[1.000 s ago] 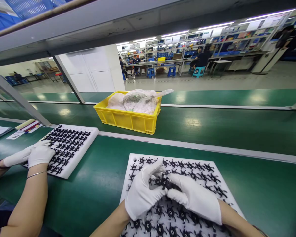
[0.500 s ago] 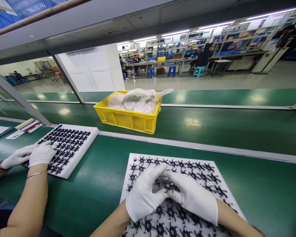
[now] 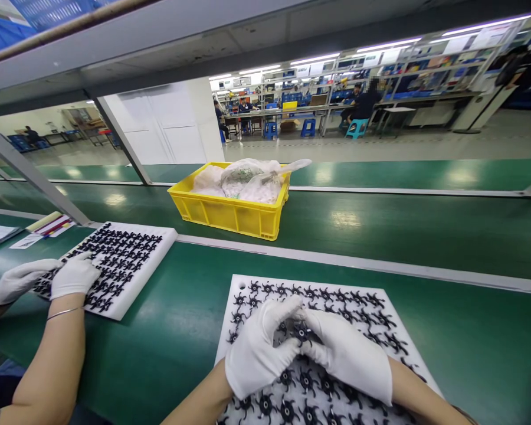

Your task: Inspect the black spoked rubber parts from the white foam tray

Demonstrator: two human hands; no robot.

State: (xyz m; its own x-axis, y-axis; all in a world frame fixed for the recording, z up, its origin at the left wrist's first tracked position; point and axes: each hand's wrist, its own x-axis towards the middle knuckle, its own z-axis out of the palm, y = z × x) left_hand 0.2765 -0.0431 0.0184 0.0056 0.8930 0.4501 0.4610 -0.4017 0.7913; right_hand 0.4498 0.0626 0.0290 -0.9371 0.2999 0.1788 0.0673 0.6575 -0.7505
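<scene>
A white board (image 3: 383, 295) bears rows of black star-shaped parts with curved arms. Over its middle, my left hand (image 3: 261, 348) and my right hand (image 3: 347, 354), both in white gloves, meet at the fingertips. Between them is a black star-shaped part (image 3: 302, 333) with a pale centre. The fingers and thumb of my right hand are closed round this part. My left hand's fingers are curled, with the tips against the part's left side and the right glove; what they pinch is hidden.
A co-worker's gloved hands (image 3: 75, 277) work at a second board (image 3: 146, 277) on the left. A yellow crate (image 3: 230, 215) with plastic bags stands behind, on the green surface. A metal shelf (image 3: 159, 53) hangs overhead, with slanted posts at left.
The co-worker's left hand has moved a little left, away from their other hand. My own hands have hardly moved.
</scene>
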